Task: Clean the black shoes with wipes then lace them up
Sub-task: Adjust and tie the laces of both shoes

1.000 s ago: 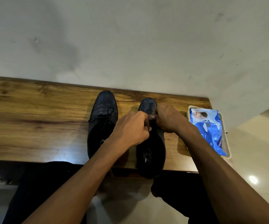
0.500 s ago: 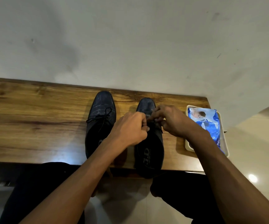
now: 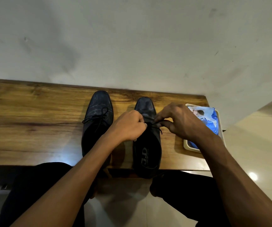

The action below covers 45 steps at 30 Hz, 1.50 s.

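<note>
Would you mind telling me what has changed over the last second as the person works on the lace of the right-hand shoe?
The right hand has drawn away to the right, pulling the lace out from the left hand, so the hands, bunched together before, now stand apart. Both keep pinching the lace. The right shoe, left shoe, wipes pack and tray stayed put.

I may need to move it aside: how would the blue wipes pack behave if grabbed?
The wipes pack looks like soft, creased film, so it would probably flex and sag. Its glossy surface may be slippery. It lies loose in a shallow tray, so it should lift out freely.
</note>
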Available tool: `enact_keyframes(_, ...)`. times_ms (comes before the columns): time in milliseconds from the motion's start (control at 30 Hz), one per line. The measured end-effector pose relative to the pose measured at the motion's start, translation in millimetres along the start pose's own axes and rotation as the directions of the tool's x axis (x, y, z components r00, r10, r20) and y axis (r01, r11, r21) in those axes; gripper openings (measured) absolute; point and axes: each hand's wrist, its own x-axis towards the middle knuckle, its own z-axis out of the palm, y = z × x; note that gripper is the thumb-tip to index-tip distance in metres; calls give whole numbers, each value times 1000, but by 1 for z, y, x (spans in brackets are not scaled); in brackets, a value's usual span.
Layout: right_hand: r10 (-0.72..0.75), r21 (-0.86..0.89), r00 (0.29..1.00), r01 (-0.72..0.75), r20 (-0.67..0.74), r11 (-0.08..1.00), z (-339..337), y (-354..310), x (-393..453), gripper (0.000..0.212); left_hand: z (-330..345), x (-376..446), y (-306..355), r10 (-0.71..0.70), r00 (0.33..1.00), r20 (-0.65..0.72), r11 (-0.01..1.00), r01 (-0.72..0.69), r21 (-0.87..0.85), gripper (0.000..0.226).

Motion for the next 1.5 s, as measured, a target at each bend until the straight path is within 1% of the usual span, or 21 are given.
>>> enact_keyframes(67, 19, 12, 1000, -19, 1, 1000, -4, -2, -9, 14, -2, 0, 0, -59, 996, 64, 986, 68, -154, 31)
enact_keyframes(133, 35, -14, 999, -35, 32, 999, -6, -5, -16, 16, -2, 0, 0, -134, 985, 110, 923, 165, -348, 26)
enact_keyframes(200, 50, -50, 996, -47, 71, 998, -5, -10, -22, 20, -1, 1, 0, -175, 976, 130, 849, 216, -482, 20)
enact_keyframes(267, 60, -54, 992, -54, 111, 997, 0, -17, -26, 22, 2, 3, 2, -193, 973, 126, 788, 230, -571, 17)
enact_keyframes(333, 78, -21, 984, -76, 161, 997, 4, -22, -30, 24, 5, 6, 2, -197, 972, 124, 742, 231, -630, 17)
enact_keyframes(400, 78, 38, 980, -86, 182, 996, 6, -23, -31, 28, 10, 8, 1, -194, 970, 145, 701, 240, -672, 17)
enact_keyframes(467, 71, 120, 981, -93, 180, 988, 4, -23, -29, 25, 12, 10, -1, -191, 969, 159, 673, 247, -697, 17)
enact_keyframes(533, 74, 206, 983, -108, 165, 973, 1, -25, -28, 20, 14, 9, 0, -182, 973, 140, 688, 228, -689, 15)
enact_keyframes(600, 97, 286, 985, -135, 142, 949, -1, -26, -25, 14, 13, 7, 2, -158, 982, 103, 737, 186, -649, 13)
enact_keyframes(700, 165, 381, 979, -199, 120, 903, -4, -21, -20, 16, 14, 6, 2, -99, 994, 49, 840, 110, -532, 15)
enact_keyframes(767, 197, 379, 975, -220, 99, 899, -6, -16, -16, 16, 13, 7, 2, -34, 999, 18, 902, 39, -431, 17)
enact_keyframes(900, 247, 311, 969, -234, -2, 921, -2, -6, -8, 12, 13, 8, 0, 51, 999, -16, 941, -53, -335, 16)
enact_keyframes(1033, 222, 218, 974, -209, -39, 953, 3, -6, 0, 14, 14, 7, 0, 95, 994, -60, 960, -107, -258, 13)
enact_keyframes(1133, 191, 163, 978, -175, -87, 971, 5, -5, 2, 13, 15, 6, 3, 115, 988, -100, 972, -133, -196, 18)
enact_keyframes(1233, 157, 145, 978, -137, -139, 980, 2, 5, 2, 7, 15, 4, 5, 100, 986, -132, 980, -120, -161, 16)
enact_keyframes(1367, 130, 79, 965, -115, -229, 990, 1, 20, 4, 8, 15, 3, 5, 67, 985, -159, 984, -91, -153, 13)
enact_keyframes(1433, 114, -2, 954, -119, -278, 993, 6, 19, 7, 10, 15, 3, 5, 36, 985, -171, 983, -66, -171, 13)
enact_keyframes(1500, 95, -126, 940, -143, -327, 982, 10, 11, 11, 13, 16, 4, 5, 8, 984, -178, 981, -42, -189, 14)
